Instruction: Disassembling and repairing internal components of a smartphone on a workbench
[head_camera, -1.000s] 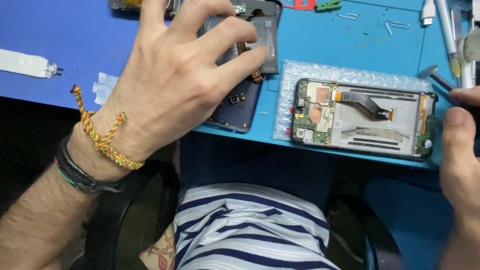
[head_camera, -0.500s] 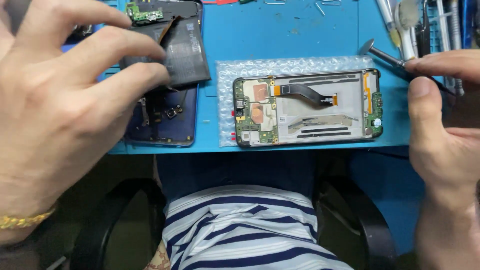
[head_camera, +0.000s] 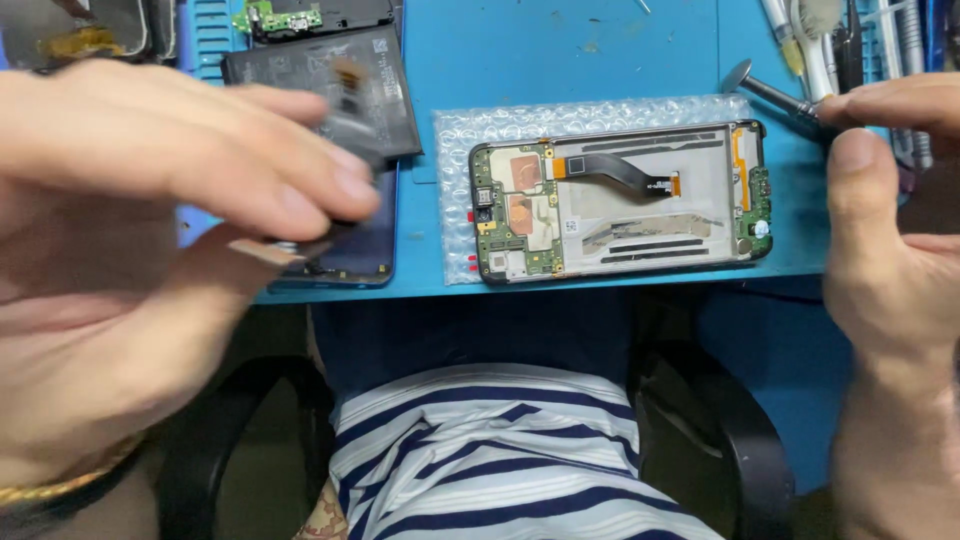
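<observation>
1. Head view, things: an opened phone (head_camera: 620, 200) lies flat at centre right of the frame, a rounded dark rectangle with green circuit boards, copper patches and a black ribbon cable across a pale inner plate. It rests on a sheet of clear bubble wrap (head_camera: 450, 200), bumpy and shiny.
2. A flat, dark, matt battery (head_camera: 330, 95) sits in the upper left, tilted, above a glossy dark blue back cover (head_camera: 350, 262) lying at the tabletop's near edge.
3. A slim metal tool (head_camera: 765, 88) with a round flat end points toward the phone's upper right corner.
4. Left hand (head_camera: 170, 240): large and blurred in the left half, fingers curled forward over the battery; the grip is pinched closed on the battery's lower edge, thumb beneath.
5. Right hand (head_camera: 890, 250): at the right edge, thumb and forefinger closed in a pinch on the tool's handle.
6. Surface: a blue mat covers the tabletop (head_camera: 560, 60), smooth, with more tools in the upper right corner. Below, a striped shirt (head_camera: 500, 460) and black chair arms.
</observation>
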